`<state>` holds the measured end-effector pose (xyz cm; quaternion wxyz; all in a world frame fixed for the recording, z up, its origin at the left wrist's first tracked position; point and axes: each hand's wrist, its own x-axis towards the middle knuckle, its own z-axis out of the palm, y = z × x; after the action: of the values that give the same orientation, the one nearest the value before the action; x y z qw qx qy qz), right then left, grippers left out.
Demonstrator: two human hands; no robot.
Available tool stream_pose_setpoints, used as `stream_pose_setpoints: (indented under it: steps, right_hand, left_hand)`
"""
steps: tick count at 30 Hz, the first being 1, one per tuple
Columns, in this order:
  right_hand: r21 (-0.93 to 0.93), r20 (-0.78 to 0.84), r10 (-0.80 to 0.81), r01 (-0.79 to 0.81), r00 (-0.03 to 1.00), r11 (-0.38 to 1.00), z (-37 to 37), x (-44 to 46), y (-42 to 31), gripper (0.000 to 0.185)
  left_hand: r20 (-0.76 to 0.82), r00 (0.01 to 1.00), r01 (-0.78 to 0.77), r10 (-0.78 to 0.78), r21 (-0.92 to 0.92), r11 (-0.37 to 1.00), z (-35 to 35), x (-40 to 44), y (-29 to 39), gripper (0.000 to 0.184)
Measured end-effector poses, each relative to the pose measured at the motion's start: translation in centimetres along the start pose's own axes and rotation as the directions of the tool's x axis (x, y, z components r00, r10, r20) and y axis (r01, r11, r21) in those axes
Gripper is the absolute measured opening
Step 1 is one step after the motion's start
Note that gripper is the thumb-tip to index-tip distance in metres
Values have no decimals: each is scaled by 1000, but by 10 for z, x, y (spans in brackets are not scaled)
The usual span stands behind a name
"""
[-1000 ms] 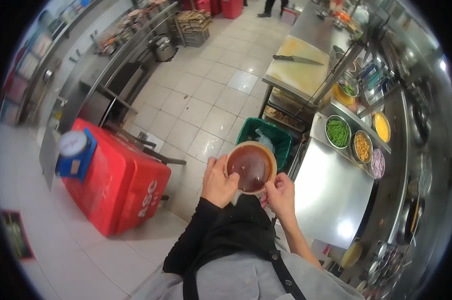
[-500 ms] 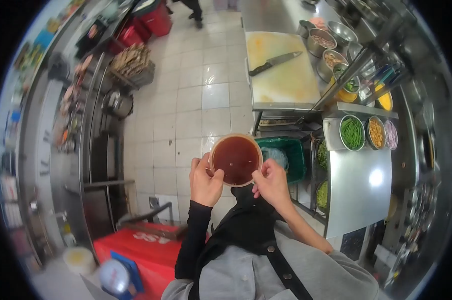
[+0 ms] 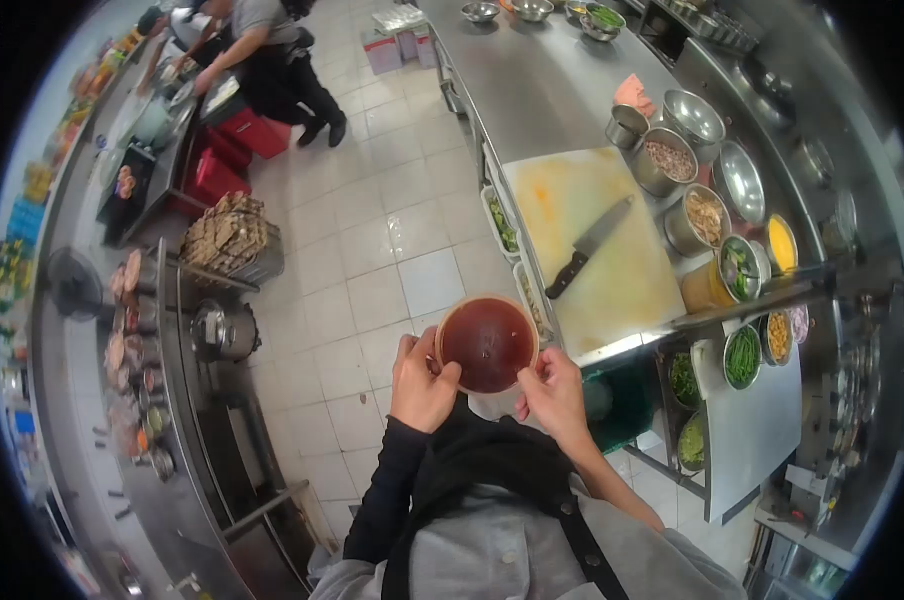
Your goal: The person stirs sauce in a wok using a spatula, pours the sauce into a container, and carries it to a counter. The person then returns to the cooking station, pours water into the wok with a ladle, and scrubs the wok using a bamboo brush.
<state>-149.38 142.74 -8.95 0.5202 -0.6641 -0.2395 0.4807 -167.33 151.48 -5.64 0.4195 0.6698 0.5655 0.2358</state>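
Note:
A round bowl (image 3: pixel 487 343) of dark reddish-brown liquid is held level in front of my body. My left hand (image 3: pixel 424 382) grips its left side, with the thumb over the rim. At the right rim, my right hand (image 3: pixel 555 396) pinches the edge between thumb and fingers. Just beyond the bowl, to the right, lies a cutting board (image 3: pixel 612 240) with a dark-handled knife (image 3: pixel 594 245) resting on it.
A green bin (image 3: pixel 620 405) stands right of my hands, under the counter. Metal bowls of green beans (image 3: pixel 743 357) and other food line the right side. People (image 3: pixel 272 60) are at the far left, past a pot (image 3: pixel 224 331). Tiled floor (image 3: pixel 322 300) lies between the counters.
The view has moved forward along the aisle and turned. The cutting board is now nearer, the red box has left the view, and more people show. The bowl stays in both hands.

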Motion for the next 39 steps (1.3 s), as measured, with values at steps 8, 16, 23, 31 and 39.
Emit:
stream_pose_setpoints:
  steps: [8,16,23,31,39]
  right_hand:
    - [41,-143,22,-16,989,999,123,157,-85,16]
    - [110,-206,-3,26,979,994,221,354,-166,19]
    - [-1,-128,-45,46,991,999,291,551,-254,14]
    - [-23,-36,-86,85,996,996,393,785,-367,17]
    - [-3,-101,-57,57,993,998,517,1008,-460,17]
  left_hand:
    - [113,982,-149,150,-16,989,-79,232,-8,43]
    - [117,975,-183,187,-46,982,-126,470,-13,49]
    - [78,989,-130,127,29,991,-171,680,13,50]
    - [-44,991,-120,125,98,988,-240,929,38,51]
    - [25,994,-108,108,-9,994,-322,1196,47,43]
